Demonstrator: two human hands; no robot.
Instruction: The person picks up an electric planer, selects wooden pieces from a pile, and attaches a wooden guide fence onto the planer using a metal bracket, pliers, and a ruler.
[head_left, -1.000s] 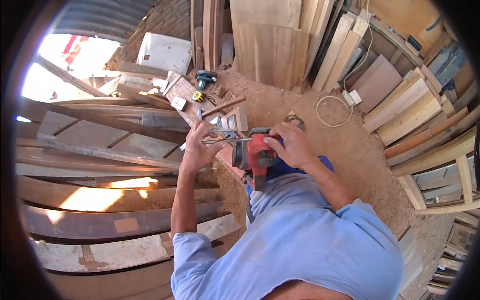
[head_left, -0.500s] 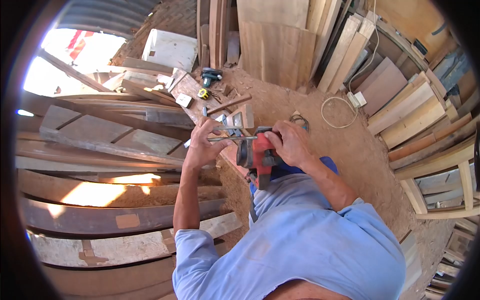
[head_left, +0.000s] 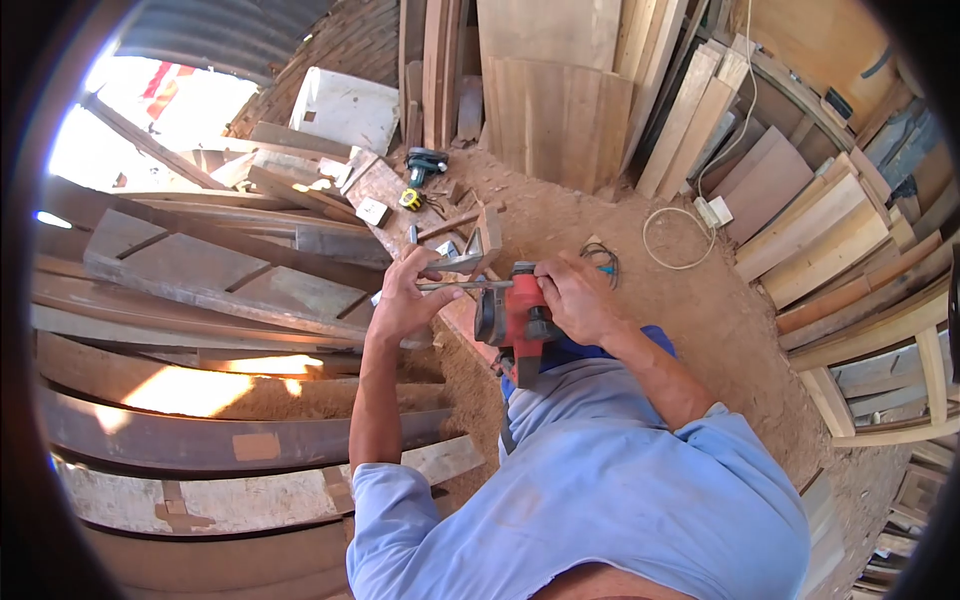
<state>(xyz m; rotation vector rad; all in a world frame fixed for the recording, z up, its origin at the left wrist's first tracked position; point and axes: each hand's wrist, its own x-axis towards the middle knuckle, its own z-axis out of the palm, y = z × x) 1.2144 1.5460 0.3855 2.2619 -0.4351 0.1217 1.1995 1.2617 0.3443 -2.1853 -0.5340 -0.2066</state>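
My left hand [head_left: 405, 295] is closed, with thumb and fingers pinching a thin, metal-looking strip [head_left: 465, 285] that runs right to a red and black power tool [head_left: 523, 318]. The tool rests near my lap, and its exact kind is unclear. My right hand [head_left: 580, 298] is closed on the tool's upper right side, fingertips against the red body. Just beyond the strip is a small angled wooden piece [head_left: 488, 240], and a grey flat piece [head_left: 455, 263] lies close to my left fingers.
A board [head_left: 378, 190] ahead bears a yellow tape measure [head_left: 411, 199] and a white box [head_left: 373, 211]. A dark green power tool [head_left: 425, 163] sits beyond. Long timbers [head_left: 250, 435] fill the left; a coiled cable [head_left: 650, 235] and stacked planks [head_left: 820, 225] lie right.
My right hand's fingers have drawn back from over the tool's top to its right side. The angled wooden piece looks turned differently. The whole view has shifted slightly.
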